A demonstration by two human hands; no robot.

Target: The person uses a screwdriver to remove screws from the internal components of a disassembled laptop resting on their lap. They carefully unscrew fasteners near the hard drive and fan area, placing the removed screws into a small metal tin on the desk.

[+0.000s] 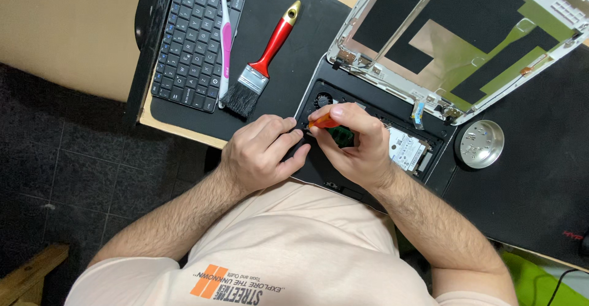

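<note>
An orange-handled screwdriver (323, 122) is pinched in the right hand (356, 143) over the opened laptop base (374, 143) at the table's (80, 30) near edge. The left hand (261, 152), fingers curled together, presses on the base's left corner. Beside them lie 1 red-handled brush (264, 60), a keyboard (196, 36) and a round metal dish (481, 143).

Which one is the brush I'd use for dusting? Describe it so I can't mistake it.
Start from the black keyboard at the top left of the black desk mat. Just right of it, lying diagonally, is the paintbrush: red handle, gold tip, metal ferrule and black bristles pointing toward the left hand. The slim pink and white toothbrush lying on the keyboard is far thinner.
</note>
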